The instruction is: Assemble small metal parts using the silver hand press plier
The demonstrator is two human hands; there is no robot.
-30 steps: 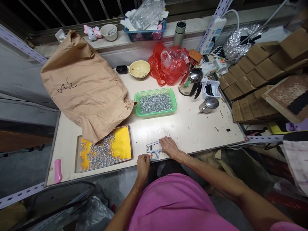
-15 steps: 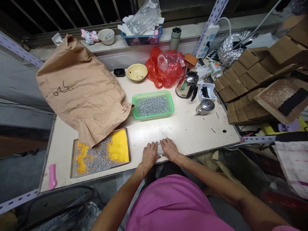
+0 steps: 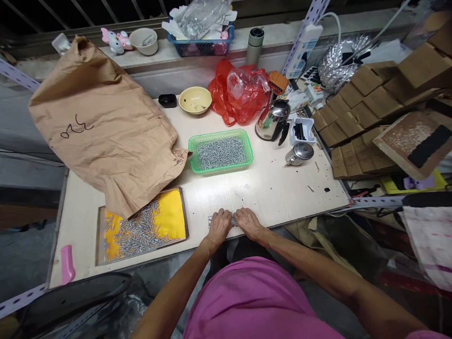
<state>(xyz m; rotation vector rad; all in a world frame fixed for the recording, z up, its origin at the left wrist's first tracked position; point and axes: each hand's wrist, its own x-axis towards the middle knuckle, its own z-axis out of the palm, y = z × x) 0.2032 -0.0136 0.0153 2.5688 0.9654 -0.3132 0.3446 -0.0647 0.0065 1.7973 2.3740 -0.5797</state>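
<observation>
At the front edge of the pale table, my left hand and my right hand are side by side, fingers curled down over a small metal piece. Part of that piece shows between the hands and left of my left hand; the rest is covered. Behind them sits a green basket full of small metal pins. To the left, a shallow tray with a yellow lining holds a heap of similar pins. A large brown paper bag lies partly over this tray.
A cream bowl, a red plastic bag, a kettle and a metal pitcher stand toward the back. Small cardboard boxes are stacked at right. A pink handle lies at the front left corner.
The camera view has shifted slightly. My hands have come closer together, and the metal piece now shows beyond my left hand's left side.
</observation>
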